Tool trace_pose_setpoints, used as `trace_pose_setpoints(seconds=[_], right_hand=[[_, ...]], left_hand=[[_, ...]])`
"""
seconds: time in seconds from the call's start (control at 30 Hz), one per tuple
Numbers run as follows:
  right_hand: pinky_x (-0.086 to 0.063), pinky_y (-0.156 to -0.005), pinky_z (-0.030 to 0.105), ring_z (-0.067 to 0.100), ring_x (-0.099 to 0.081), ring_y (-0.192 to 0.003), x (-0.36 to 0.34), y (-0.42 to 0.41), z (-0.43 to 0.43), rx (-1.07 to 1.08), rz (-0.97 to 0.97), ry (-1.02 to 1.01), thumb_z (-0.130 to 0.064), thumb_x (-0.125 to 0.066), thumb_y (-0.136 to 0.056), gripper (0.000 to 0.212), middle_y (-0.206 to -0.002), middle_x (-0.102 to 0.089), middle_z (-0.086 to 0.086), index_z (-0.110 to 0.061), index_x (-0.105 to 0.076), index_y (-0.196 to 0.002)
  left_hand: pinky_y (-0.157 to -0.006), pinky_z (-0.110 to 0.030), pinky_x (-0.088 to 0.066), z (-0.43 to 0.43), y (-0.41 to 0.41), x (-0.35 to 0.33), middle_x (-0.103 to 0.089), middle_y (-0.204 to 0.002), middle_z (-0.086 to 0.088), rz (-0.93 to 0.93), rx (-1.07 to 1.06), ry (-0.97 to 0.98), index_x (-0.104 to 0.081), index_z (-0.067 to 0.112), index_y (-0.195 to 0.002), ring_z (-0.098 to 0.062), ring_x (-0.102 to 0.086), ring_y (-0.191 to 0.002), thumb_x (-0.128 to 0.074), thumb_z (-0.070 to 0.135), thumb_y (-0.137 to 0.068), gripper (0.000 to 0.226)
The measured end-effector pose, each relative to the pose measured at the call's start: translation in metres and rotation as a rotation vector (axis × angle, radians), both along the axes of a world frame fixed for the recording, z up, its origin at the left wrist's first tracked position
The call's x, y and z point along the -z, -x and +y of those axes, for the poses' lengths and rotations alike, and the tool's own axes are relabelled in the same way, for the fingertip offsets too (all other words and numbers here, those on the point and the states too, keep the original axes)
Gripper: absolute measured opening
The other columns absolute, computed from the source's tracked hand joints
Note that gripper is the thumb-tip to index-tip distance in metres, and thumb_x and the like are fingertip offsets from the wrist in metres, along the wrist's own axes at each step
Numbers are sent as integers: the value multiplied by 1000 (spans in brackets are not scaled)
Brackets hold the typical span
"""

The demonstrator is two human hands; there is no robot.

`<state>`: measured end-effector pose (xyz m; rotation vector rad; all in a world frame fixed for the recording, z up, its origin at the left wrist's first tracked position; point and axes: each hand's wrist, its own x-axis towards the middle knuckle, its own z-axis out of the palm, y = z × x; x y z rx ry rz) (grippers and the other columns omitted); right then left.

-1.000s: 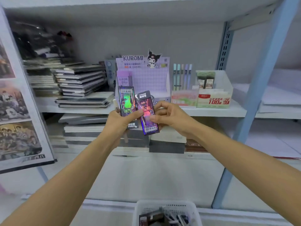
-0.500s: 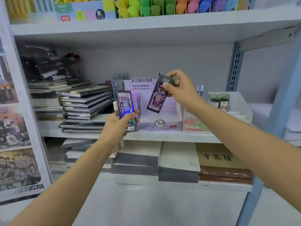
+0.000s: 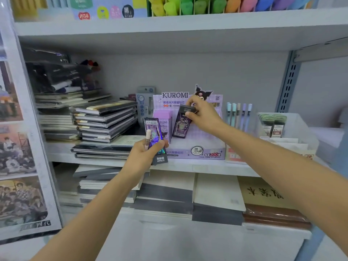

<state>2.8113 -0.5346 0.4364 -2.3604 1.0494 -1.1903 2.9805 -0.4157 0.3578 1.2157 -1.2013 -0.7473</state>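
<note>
Right grip (image 3: pixel 202 117) narrow, thumb and fingertips pinching top end of dark purple case (image 3: pixel 180 129); case hangs tilted below grip, lower end down in Kuromi display box (image 3: pixel 197 149); judged light, stiff, glossy, likely slippery; best held by narrow edges near one end; left grip (image 3: pixel 141 157), lower left, wraps holographic case (image 3: pixel 155 137) plus pale pen (image 3: pixel 147 137); shelf (image 3: pixel 188 167) beneath both.
</note>
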Motion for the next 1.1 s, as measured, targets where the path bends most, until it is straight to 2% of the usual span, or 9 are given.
trace_pose_setpoints(seconds=[0.23, 0.33, 0.47, 0.67, 0.73, 0.8, 0.87, 0.97, 1.1], right_hand=[[-54, -82, 44, 30, -65, -90, -8, -6, -9, -4, 111, -18, -8, -60, -93, 17, -100, -66, 13, -12, -51, -107], [-47, -70, 28, 17, -58, -77, -3, -13, -12, 29, 121, 93, -7, -62, -91, 26, -95, -59, 0, -16, -49, -112], [-44, -76, 28, 3, -47, -70, 3, -14, -17, 35, 133, 166, -5, -67, -87, 22, -93, -54, -3, -14, -58, -104], [-45, -79, 30, 12, -47, -93, 11, -19, -18, 130, 122, 274, -16, -68, -88, 13, -104, -44, -1, -14, -68, -101], [-44, -82, 25, 11, -45, -93, 7, -17, -14, 129, 61, 247, -20, -66, -90, 14, -104, -42, -2, -15, -69, -102], [-43, -82, 15, 10, -50, -91, -1, -14, -2, 16, -92, 173, -25, -63, -92, 19, -107, -46, -3, -17, -67, -109], [-49, -82, 19, 9, -60, -94, -8, -11, 13, -193, -184, 13, -31, -62, -93, 29, -118, -55, -4, -23, -61, -121], [-51, -76, 16, 5, -66, -92, -12, -3, 30, -436, -136, -200, -24, -65, -92, 30, -110, -66, -4, -25, -62, -121], [-53, -67, 20, 7, -63, -72, -13, 11, 37, -411, -324, -225, -3, -63, -90, 16, -89, -68, 8, -8, -66, -105]], left_hand=[[-40, -4, -33, 0, 2, -1, -70, -86, -4, 20, 51, 46, -69, 0, -108, 5, -51, -40, -56, 18, -96, 25], [-42, -2, -34, 0, 1, -2, -71, -97, -7, 12, 77, 55, -67, 2, -113, 7, -52, -42, -55, 17, -97, 25], [-45, -1, -36, -1, -4, 0, -72, -103, -5, -16, 110, 66, -68, 4, -111, 9, -54, -44, -57, 18, -96, 24], [-62, -13, -50, -3, -9, -1, -76, -99, 1, 31, 172, 13, -71, 18, -109, -5, -70, -83, -62, 26, -91, 21], [-62, -12, -50, -1, -8, -3, -76, -93, 5, 5, 181, 27, -71, 21, -106, -4, -70, -82, -63, 27, -91, 18], [-54, -8, -45, 0, -6, -7, -74, -77, 11, -10, 195, 53, -70, 18, -104, 3, -66, -65, -62, 25, -93, 16], [-56, -9, -42, 1, -3, -12, -71, -70, 11, -29, 211, 50, -69, 13, -103, 2, -59, -57, -62, 27, -93, 19], [-64, -27, -33, 0, 4, -16, -60, -79, -9, -155, 229, 16, -62, 11, -92, -25, -45, -67, -69, 47, -79, 38], [-50, -7, -40, 2, 12, -16, -69, -71, 10, -96, 249, 72, -71, 11, -92, 2, -57, -55, -76, 35, -72, 31]])
